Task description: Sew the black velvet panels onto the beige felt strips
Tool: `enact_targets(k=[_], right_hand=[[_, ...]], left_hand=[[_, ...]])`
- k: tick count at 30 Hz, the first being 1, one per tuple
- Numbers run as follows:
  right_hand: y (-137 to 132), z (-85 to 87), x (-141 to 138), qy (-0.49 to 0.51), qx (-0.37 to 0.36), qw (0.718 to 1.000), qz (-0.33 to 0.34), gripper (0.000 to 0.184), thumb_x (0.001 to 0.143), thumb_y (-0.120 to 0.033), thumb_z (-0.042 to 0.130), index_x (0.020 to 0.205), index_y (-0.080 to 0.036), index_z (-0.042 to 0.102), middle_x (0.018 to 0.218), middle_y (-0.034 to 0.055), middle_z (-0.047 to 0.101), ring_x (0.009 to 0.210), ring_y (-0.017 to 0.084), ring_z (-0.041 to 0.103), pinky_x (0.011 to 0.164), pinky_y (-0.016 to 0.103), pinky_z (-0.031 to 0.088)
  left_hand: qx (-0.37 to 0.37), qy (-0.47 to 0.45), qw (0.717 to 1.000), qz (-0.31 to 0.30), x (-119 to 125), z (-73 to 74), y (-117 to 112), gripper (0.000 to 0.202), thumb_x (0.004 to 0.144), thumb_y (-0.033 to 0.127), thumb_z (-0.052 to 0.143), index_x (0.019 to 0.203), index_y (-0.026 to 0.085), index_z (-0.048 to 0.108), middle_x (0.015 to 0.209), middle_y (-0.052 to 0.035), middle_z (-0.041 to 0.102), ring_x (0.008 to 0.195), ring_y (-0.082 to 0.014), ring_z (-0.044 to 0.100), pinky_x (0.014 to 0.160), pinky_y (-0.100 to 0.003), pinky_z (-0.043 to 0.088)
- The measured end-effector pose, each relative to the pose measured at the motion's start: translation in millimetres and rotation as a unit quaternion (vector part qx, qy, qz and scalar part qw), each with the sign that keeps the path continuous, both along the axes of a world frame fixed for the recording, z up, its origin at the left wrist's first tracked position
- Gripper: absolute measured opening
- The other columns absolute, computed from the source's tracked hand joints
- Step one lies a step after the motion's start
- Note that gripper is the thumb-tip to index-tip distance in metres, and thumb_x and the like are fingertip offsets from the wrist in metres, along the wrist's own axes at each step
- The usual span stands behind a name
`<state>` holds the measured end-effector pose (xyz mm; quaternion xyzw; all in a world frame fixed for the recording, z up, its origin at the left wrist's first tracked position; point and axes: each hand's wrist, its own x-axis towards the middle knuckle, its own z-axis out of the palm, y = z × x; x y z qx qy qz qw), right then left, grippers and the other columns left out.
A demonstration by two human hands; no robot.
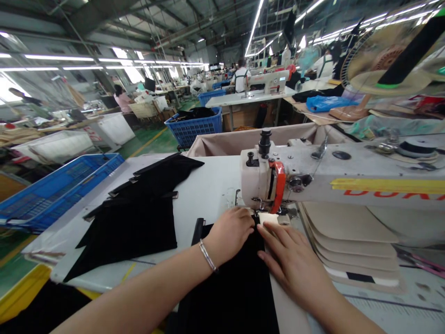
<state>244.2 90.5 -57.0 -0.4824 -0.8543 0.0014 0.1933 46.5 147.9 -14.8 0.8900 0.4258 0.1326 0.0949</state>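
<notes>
black cloth (239, 287) lies on the table (205, 190), its long axis running away from the person toward the machine (320, 167). its far end sits just below the machine's front, under the left hand (229, 232), whose fingers curl down onto it; whether they pinch, i can't tell. the right hand (295, 260) lies flat, fingers slightly apart, at the cloth's right edge, fingertips by a pale piece (267, 218). the left looks a touch nearer the stitching spot.

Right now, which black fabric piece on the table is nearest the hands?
The black piece beneath the left hand; the other pieces lie overlapping, farther left.
</notes>
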Motion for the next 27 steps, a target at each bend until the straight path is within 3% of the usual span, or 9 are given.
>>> enact_targets(k=[2,5,12,16,18,21,24,27], right_hand=[[0.1,-1.3,0.7,0.003,-0.001,1.0,0.003,0.052,0.094,-0.046,0.046,0.14,-0.023,0.042,0.133,0.0088,0.051,0.118,0.026,0.046,0.099,0.045,0.039],[0.4,-3.7,0.2,0.001,-0.002,1.0,-0.006,0.052,0.094,-0.045,0.045,0.141,-0.023,0.041,0.132,0.0099,0.052,0.117,0.027,0.048,0.098,0.046,0.04],[1.9,-3.3,-1.6,0.001,0.0,1.0,-0.007,0.053,0.093,-0.044,0.048,0.141,-0.024,0.042,0.131,0.011,0.053,0.118,0.028,0.049,0.098,0.047,0.043],[-4.2,1.5,-1.4,0.009,0.008,1.0,-0.007,0.048,0.092,-0.038,0.05,0.138,-0.023,0.046,0.13,0.0105,0.053,0.119,0.027,0.05,0.098,0.047,0.044],[-20.8,3.4,-0.1,0.016,0.016,1.0,0.005,0.043,0.092,-0.035,0.052,0.133,-0.023,0.051,0.128,0.0093,0.056,0.116,0.026,0.052,0.097,0.046,0.047],[-63.5,3.3,4.2,0.03,0.058,0.996,0.057,0.037,0.091,-0.033,0.053,0.125,-0.02,0.057,0.123,0.008,0.06,0.111,0.023,0.057,0.092,0.04,0.052],[-106.9,2.2,10.0,0.025,0.106,0.989,0.1,0.035,0.09,-0.037,0.055,0.118,-0.019,0.062,0.117,0.0073,0.065,0.106,0.022,0.062,0.084,0.036,0.056],[-130.8,3.0,15.5,0.004,0.111,0.986,0.121,0.035,0.089,-0.042,0.056,0.116,-0.021,0.064,0.114,0.0045,0.067,0.101,0.022,0.064,0.08,0.033,0.058]], left_hand=[[0.001,0.031,0.999,-0.043,-2.3,1.4,-8.9,0.019,0.095,0.021,0.048,0.107,0.016,0.061,0.117,-0.0077,0.063,0.113,-0.0221,0.055,0.103,-0.038,0.042],[0.006,0.045,0.998,-0.046,-6.5,-1.5,-12.2,0.026,0.096,0.02,0.045,0.118,0.015,0.058,0.128,-0.0079,0.059,0.122,-0.0205,0.051,0.11,-0.037,0.037],[0.023,0.033,0.998,-0.054,-7.4,-7.9,-9.2,0.026,0.096,0.019,0.043,0.117,0.014,0.059,0.127,-0.0078,0.06,0.124,-0.0192,0.051,0.111,-0.037,0.037],[-0.003,0.037,0.999,-0.04,-11.7,1.4,-19.0,0.031,0.096,0.02,0.044,0.125,0.014,0.055,0.135,-0.0086,0.055,0.131,-0.0204,0.044,0.115,-0.04,0.031],[-0.043,0.047,0.995,-0.074,-18.8,12.2,-38.9,0.039,0.094,0.032,0.051,0.131,0.018,0.051,0.141,-0.0082,0.049,0.136,-0.0227,0.038,0.117,-0.045,0.026],[-0.108,0.081,0.974,-0.181,-32.2,26.6,-87.5,0.061,0.085,0.051,0.06,0.137,0.023,0.044,0.15,-0.008,0.037,0.139,-0.025,0.032,0.118,-0.048,0.021],[-0.107,0.117,0.961,-0.226,-41.4,29.9,-133.3,0.055,0.092,0.037,0.053,0.142,0.021,0.037,0.15,-0.0085,0.036,0.137,-0.0248,0.036,0.114,-0.046,0.029],[-0.078,0.132,0.964,-0.216,-43.7,25.2,-155.9,0.049,0.094,0.027,0.049,0.141,0.02,0.038,0.147,-0.0085,0.042,0.126,-0.0266,0.047,0.104,-0.044,0.04]])
